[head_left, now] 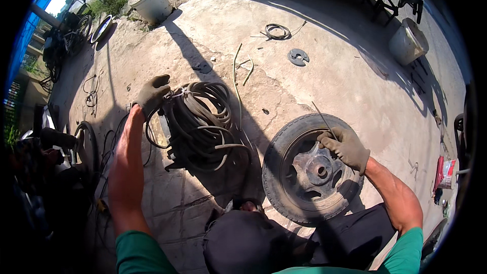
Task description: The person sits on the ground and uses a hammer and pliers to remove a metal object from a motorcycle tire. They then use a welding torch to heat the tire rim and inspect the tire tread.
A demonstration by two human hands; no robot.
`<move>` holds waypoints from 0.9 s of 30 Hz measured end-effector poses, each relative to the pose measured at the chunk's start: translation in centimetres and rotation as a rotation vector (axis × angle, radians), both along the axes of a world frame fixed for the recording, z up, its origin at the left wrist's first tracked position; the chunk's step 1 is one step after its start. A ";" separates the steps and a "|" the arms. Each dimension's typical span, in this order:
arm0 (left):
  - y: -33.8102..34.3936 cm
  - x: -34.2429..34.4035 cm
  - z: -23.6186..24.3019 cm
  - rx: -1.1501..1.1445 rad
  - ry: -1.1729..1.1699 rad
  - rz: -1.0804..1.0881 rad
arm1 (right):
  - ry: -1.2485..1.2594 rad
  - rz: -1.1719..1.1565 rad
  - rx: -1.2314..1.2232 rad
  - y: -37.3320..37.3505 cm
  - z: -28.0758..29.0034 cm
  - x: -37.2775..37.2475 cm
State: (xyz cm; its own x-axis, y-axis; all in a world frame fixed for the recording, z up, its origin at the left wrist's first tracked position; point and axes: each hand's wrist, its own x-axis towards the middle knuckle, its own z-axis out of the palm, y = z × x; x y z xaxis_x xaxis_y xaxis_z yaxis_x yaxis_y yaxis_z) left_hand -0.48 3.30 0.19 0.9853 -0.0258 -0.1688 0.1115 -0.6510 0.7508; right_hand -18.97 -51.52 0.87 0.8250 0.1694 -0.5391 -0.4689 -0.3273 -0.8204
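Observation:
My left hand [153, 93], in a grey-brown work glove, is at the far left corner of a boxy unit [163, 134]. Its fingers are bent beside the cables, and what they grip is hidden. Thick dark hoses or cables [203, 116] lie coiled on the unit, tied with a pale strip at the top. My right hand [347, 149], gloved too, is closed on a thin metal rod [322, 116] that points up and away to the left. It is over the far right part of a spoked wheel with a tyre [274, 172], which lies flat before me.
Pale strips [236, 78], a coiled wire [278, 32] and a dark notched disc [298, 57] lie on the concrete. White buckets stand far left [153, 6] and right [408, 42]. Cables and a dark tyre [87, 144] are at left; a red packet [445, 172] is at right.

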 end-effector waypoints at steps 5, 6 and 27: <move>-1.3 1.1 -1.5 0.763 0.081 -0.151 | 0.009 0.128 -0.032 0.5 0.9 -0.4; -2.8 0.7 -1.5 0.716 0.051 -0.118 | 0.005 0.137 -0.067 0.1 1.1 -0.6; 6.9 -6.7 3.8 -0.643 -0.025 0.323 | 0.005 0.107 -0.184 -2.2 2.8 -2.9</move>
